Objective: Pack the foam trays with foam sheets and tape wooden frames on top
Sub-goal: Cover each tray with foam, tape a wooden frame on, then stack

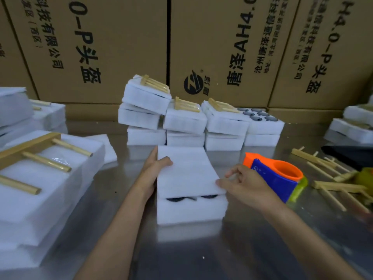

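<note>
Two hands on the thin white foam sheet: your left hand grips its edge, your right hand pinches the opposite edge, white foam tray beneath, orange-blue tape dispenser just beyond your right.

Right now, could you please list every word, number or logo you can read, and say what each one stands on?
"AH4.0-P头盔": cardboard cartons behind the table, printed sideways.
"唐泽AH4.0": carton right of centre.
"科技有限公司": left carton, smaller line.
Round black logo: its small characters unreadable.
Other small lines on the cartons: blurred.
Tape dispenser: small mark, unreadable.
</note>
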### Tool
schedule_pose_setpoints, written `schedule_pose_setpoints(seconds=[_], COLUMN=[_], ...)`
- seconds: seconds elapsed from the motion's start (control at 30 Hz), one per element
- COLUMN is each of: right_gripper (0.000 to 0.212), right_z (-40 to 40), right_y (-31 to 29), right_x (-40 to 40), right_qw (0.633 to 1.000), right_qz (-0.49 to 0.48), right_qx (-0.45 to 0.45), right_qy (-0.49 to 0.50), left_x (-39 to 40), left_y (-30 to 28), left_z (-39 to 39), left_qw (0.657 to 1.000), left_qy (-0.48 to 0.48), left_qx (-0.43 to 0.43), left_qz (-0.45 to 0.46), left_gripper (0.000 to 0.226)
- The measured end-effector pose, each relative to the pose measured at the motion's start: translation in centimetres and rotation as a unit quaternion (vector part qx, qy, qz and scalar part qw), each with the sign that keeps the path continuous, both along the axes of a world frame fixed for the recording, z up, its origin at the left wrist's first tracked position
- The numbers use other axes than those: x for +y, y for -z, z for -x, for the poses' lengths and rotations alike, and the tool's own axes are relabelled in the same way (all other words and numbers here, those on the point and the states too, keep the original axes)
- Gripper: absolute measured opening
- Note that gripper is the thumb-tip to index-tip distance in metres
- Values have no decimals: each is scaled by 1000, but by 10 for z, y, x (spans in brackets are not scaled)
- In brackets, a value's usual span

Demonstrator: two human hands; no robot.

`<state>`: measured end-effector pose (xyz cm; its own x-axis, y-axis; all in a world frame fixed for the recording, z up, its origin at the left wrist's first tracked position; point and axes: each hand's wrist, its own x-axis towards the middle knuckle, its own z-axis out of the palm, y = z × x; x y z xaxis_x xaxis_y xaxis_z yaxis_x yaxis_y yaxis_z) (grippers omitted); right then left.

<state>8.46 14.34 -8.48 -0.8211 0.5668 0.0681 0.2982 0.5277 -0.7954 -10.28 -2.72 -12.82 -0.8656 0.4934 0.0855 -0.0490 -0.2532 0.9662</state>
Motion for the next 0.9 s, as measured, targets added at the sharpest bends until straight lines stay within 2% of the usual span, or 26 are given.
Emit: schedule_pose_setpoints(seconds=[0.17, 0.33, 0.5, 0.67, 0.8, 0.9], right_gripper=[4, 14, 17, 10, 24, 45], right_z=[-11, -17, -22, -45, -70, -85], right_y=[7, 5, 1, 0, 0, 8], right_x=[27, 60, 85, 105, 136, 166], right_qw=[997, 989, 977, 960, 942, 927], right_qz=[-56, -80, -137, -181, -198, -207], right_qx=[49, 102, 114, 74, 37, -89], right_qy=[35, 73, 120, 199, 270, 300], left_x=[0, 0, 3, 16, 28, 33], left_y=[1, 2, 3, 6, 7, 5], left_z=[2, 4, -1, -24, -39, -40], left_qw=[1000, 999, 999, 997, 996, 997], left_qy=[15, 24, 23, 71, 76, 50], left_qx=[-5, -20, -17, 4, 28, 40], left_qz=[14, 14, 23, 21, 32, 44], left_gripper=[42, 45, 46, 52, 53, 42])
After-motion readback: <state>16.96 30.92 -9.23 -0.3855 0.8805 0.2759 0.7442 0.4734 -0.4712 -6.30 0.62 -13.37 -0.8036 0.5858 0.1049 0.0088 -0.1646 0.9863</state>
